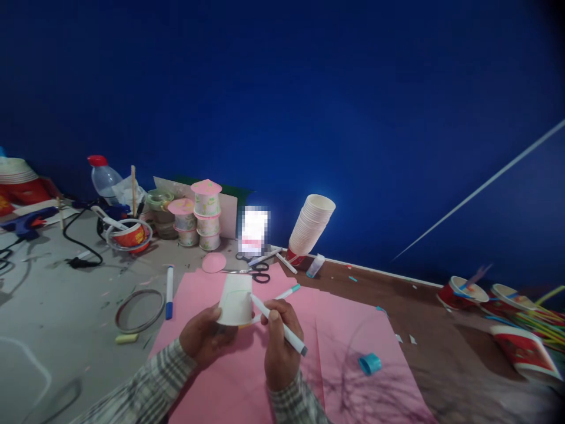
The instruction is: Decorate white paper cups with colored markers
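Note:
My left hand (203, 337) is closed round a white paper cup (235, 300), holding it upside down above a pink paper sheet (247, 377). My right hand (279, 344) grips a white marker pen (278, 324), its tip touching the cup's side, where a faint green line shows. A second marker with a teal end (288, 291) lies just behind the cup on the pink sheet. A teal pen cap (369, 363) rests on the sheet to the right.
Scissors (253, 272), a pink paper disc (214, 262), a blue-capped marker (169, 291) and a wire ring (139, 310) lie nearby. Decorated cup towers (200, 221), a tilted stack of white cups (309, 227), a glue gun (26, 222) and a bottle (103, 175) stand behind. Red cups and straws (516, 318) clutter the right.

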`<control>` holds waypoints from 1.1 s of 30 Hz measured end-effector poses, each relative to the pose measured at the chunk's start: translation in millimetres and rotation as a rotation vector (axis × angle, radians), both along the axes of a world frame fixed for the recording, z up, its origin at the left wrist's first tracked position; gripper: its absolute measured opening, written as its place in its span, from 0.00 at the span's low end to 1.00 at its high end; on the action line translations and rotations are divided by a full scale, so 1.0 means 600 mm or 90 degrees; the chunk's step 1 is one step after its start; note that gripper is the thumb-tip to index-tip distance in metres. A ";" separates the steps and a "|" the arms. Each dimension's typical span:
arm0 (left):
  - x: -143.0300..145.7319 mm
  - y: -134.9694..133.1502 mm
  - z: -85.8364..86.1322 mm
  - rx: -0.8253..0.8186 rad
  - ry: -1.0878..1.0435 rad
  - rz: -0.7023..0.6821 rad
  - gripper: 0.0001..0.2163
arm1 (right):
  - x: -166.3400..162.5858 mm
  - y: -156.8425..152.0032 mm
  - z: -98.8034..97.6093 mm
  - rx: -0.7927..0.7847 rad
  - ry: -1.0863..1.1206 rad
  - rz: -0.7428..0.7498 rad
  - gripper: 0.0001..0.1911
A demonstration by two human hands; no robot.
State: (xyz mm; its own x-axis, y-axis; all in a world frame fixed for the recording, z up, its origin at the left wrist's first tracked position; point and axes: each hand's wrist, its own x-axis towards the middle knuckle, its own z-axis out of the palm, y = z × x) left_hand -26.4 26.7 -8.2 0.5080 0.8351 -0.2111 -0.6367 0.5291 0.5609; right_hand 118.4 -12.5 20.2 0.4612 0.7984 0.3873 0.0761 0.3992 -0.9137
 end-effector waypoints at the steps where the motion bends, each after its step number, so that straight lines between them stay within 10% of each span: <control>1: 0.000 0.000 0.001 -0.001 0.005 0.005 0.12 | 0.000 -0.001 0.001 0.000 -0.004 0.004 0.09; 33: 0.007 -0.001 0.010 0.024 0.088 0.044 0.12 | -0.008 -0.006 0.016 -0.015 -0.079 -0.022 0.09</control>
